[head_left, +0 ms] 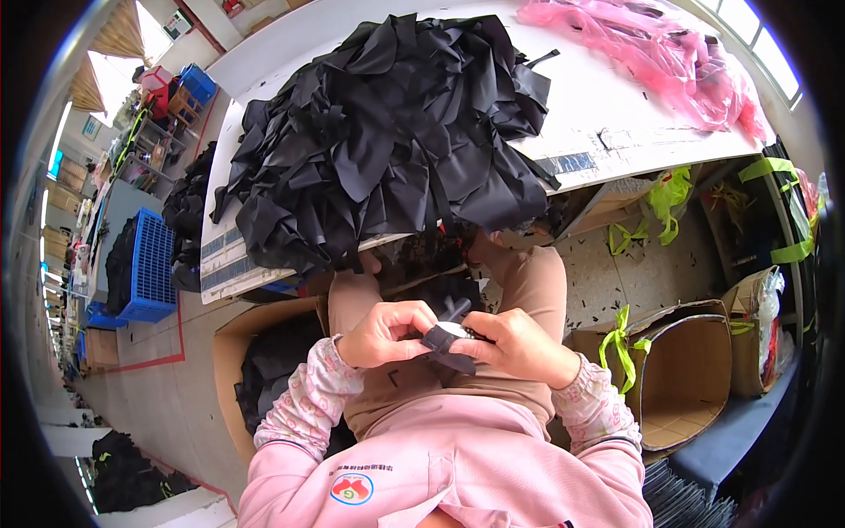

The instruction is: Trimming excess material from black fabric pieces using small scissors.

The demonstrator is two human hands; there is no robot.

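Above my lap, both hands meet at a small black fabric piece (438, 340). My left hand (385, 334) pinches its left side between thumb and fingers. The thumb and fingers of my right hand (515, 345) close on its right side. A small pale, shiny item (456, 329) shows between the hands, against the fabric; its kind I cannot make out. Beyond my knees, a big heap of black fabric pieces (387, 132) lies on the white table (607, 145) and hangs over its near edge.
Pink plastic sheeting (651, 57) lies at the table's far right. An open cardboard box (685, 374) stands right of my legs; another box (231, 374) with black fabric stands left. Blue crates (151, 268) and more black fabric (132, 475) are farther left. Scraps dot the floor.
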